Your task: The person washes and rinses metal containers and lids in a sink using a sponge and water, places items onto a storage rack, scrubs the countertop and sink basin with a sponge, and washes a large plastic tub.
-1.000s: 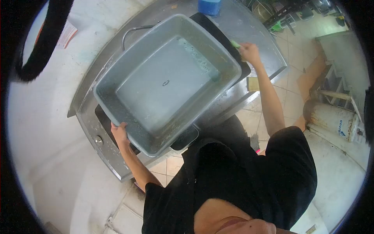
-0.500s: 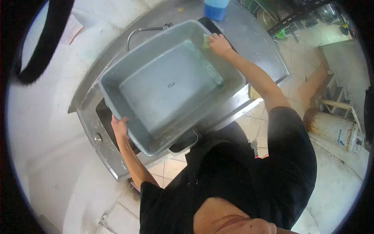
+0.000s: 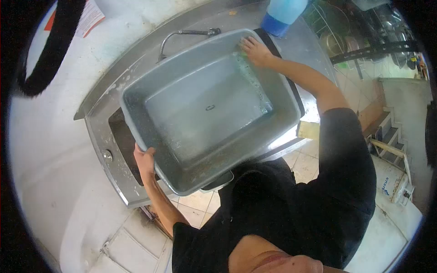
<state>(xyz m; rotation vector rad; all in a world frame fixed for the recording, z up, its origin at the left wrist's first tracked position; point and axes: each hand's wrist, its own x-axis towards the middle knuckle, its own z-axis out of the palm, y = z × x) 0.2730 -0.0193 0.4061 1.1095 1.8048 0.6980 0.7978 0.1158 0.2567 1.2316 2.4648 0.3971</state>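
A large grey plastic tub (image 3: pixel 200 123) is tilted over the metal sink, its inside facing me. My left hand (image 3: pixel 144 163) grips the rim at the lower left corner, thumb over the edge. Inside the tub, my right hand (image 3: pixel 257 52) presses against the wall near the upper right corner. Under its fingers is a yellow-green sponge (image 3: pixel 244 53), mostly hidden by the hand. Suds and a little greenish water lie along the right side of the tub's bottom.
The stainless steel counter (image 3: pixel 95 136) surrounds a dark sink basin (image 3: pixel 122 136), partly covered by the tub. Behind the tub is a hose faucet (image 3: pixel 193 32). A blue and clear container (image 3: pixel 283 17) stands at the upper right, near a dish rack (image 3: pixel 334 34).
My right hand has shifted slightly along the upper right wall with the sponge. The view has turned a little, so the tub appears lower and further right. My left hand keeps its grip.
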